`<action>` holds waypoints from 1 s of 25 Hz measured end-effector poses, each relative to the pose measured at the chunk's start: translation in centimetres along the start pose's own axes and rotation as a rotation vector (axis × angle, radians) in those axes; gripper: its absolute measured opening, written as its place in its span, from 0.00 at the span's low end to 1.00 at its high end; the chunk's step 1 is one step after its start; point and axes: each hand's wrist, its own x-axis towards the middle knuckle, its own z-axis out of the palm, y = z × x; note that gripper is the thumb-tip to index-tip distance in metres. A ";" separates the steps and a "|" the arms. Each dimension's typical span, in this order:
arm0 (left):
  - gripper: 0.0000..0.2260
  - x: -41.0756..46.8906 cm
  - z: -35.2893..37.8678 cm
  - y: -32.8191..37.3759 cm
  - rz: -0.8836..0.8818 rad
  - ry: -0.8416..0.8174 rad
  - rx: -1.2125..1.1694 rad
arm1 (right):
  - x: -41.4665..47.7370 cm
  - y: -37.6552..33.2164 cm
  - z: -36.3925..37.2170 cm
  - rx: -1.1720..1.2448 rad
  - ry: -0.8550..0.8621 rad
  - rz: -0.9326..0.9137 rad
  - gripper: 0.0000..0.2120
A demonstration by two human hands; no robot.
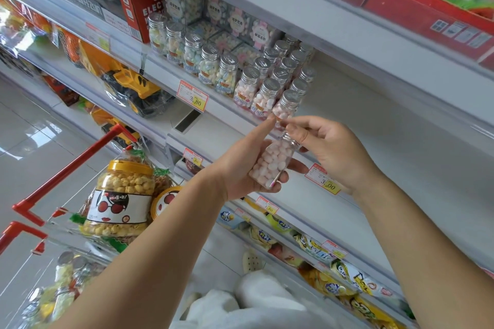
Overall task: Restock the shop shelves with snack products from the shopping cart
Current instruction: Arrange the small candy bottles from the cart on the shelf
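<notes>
Broadly: white metal shop shelf [374,104], right part bare. Red-handled wire shopping cart [72,165] lower left, large yellow-lidded popcorn jar [120,195] inside. Rows of silver-capped candy bottles [230,72] on shelf's left part. Left hand [240,165] grips small clear bottle of pink-white candies [272,163] just below shelf edge, forefinger straight. Right hand [331,152] pinches its cap.
</notes>
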 end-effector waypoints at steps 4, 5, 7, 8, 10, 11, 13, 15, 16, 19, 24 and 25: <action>0.17 -0.6 -1.2 -0.9 0.084 -0.034 0.060 | -0.3 0.8 -0.6 0.046 0.123 -0.071 0.06; 0.17 -0.6 -1.1 -1.0 0.123 0.003 0.124 | -0.4 0.8 -0.7 0.062 0.145 -0.069 0.06; 0.18 -0.3 -0.2 -1.0 0.222 0.154 0.286 | -0.3 0.9 -0.8 0.086 0.178 -0.062 0.07; 0.20 -0.1 0.4 -0.9 0.283 0.240 0.376 | -0.2 1.0 -1.1 0.095 0.184 -0.055 0.08; 0.23 0.6 1.6 -1.1 0.413 0.400 0.523 | -0.1 1.1 -1.6 0.139 0.165 -0.019 0.10; 0.24 1.0 2.0 -1.4 0.473 0.476 0.580 | -0.2 1.1 -1.8 0.185 0.150 0.010 0.14; 0.25 1.6 2.3 -1.8 0.566 0.571 0.683 | -0.2 1.3 -2.2 0.269 0.139 0.050 0.20; 0.22 2.0 2.1 -2.1 0.555 0.529 0.715 | -0.2 1.5 -2.7 0.285 0.153 0.028 0.19; 0.19 2.1 1.9 -2.1 0.513 0.449 0.613 | -0.2 1.6 -3.0 0.300 0.159 0.010 0.19; 0.11 2.1 1.3 -1.8 0.353 0.222 0.135 | -0.2 1.9 -4.2 0.366 0.136 -0.019 0.23; 0.14 3.2 2.0 -2.4 0.508 0.322 0.219 | -0.2 2.1 -4.8 0.459 0.157 -0.023 0.26; 0.15 3.4 2.4 -2.5 0.534 0.359 0.232 | -0.3 2.1 -4.8 0.486 0.164 -0.020 0.27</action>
